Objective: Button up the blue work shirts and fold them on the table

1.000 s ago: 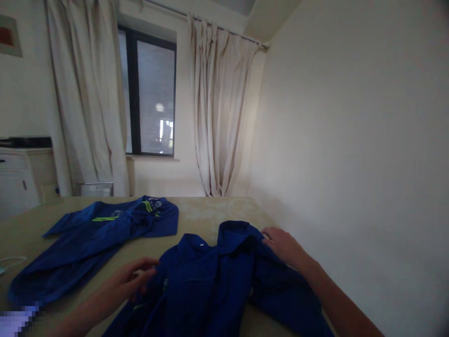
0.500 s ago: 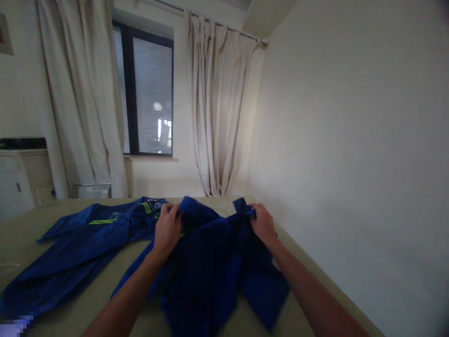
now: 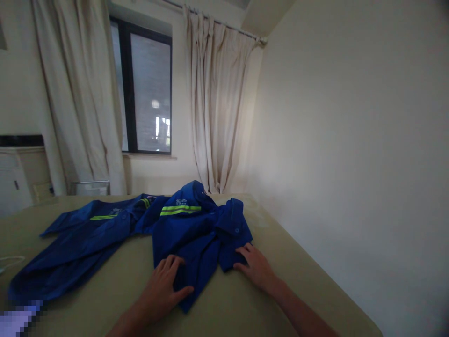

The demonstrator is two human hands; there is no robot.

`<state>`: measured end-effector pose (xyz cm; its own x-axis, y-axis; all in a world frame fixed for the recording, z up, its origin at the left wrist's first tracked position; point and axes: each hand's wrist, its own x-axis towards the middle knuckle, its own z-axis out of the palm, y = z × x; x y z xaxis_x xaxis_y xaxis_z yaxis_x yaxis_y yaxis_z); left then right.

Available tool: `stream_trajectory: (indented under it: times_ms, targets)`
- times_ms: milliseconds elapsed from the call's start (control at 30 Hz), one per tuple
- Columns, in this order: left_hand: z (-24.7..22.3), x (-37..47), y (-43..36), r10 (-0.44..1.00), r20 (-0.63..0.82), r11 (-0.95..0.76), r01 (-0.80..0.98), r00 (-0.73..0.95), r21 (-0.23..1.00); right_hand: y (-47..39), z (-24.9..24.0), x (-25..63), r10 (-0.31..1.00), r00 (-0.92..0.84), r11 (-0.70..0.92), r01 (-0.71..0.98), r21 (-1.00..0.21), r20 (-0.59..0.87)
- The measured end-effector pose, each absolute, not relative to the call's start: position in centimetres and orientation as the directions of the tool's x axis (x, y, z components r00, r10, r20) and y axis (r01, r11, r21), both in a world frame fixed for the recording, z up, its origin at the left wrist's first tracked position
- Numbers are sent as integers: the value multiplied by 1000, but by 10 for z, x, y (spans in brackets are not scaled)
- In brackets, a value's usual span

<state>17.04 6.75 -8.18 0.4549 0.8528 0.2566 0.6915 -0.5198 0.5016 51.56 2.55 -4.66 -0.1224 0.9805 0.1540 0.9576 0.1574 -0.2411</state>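
Blue garment (image 3: 185, 234): no longer hanging from pinched fingers, now lying on the tan tabletop (image 3: 315, 290), lapping the second garment (image 3: 80, 255) and exposing lime stripes (image 3: 180, 210). Touching lower cloth with loosely spread left hand (image 3: 159, 285), probably grazing the right-side flap with open, curved right hand (image 3: 257, 269). Creasing softly, looking like thin matte weave, showing a rounded collar.

We have open room on the right side of the bench (image 3: 284, 248), but the wall (image 3: 351, 164) stands past its edge. Two blue shirts (image 3: 63, 267) block our left.
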Motion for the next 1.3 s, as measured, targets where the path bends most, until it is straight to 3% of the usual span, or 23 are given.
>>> stream_trajectory:
  times_ms: [133,267,500,633,733,867,1000,1067,1200,1300]
  targets:
    - [-61,171,54,825,172,-556,716,539,423,36,-39,503,984,-170,171,985,-29,47]
    - [-59,158,58,852,115,-516,781,511,352,36,-19,527,981,-195,195,979,53,3]
    - [-70,123,32,838,192,-532,684,511,498,6,58,635,995,34,-54,974,222,94]
    - [-64,142,26,829,211,-541,648,518,535,-13,58,654,990,127,-137,957,258,54]
    - [-47,145,22,849,166,-463,555,502,691,-22,35,647,989,149,-144,958,249,-3]
    - [-10,109,4,860,40,-236,326,509,915,-23,16,647,982,189,-180,959,221,-21]
    - [17,83,-11,690,-125,-213,365,713,906,-13,18,651,979,204,-200,969,148,-16]
    - [19,91,-7,700,-149,-227,415,699,881,-1,20,644,986,164,-164,984,74,14]
    - [1,126,22,876,20,-254,426,481,868,34,18,610,995,40,-30,993,-111,86]
    - [-20,145,52,907,201,-346,383,371,856,61,13,577,994,4,22,972,-233,112]
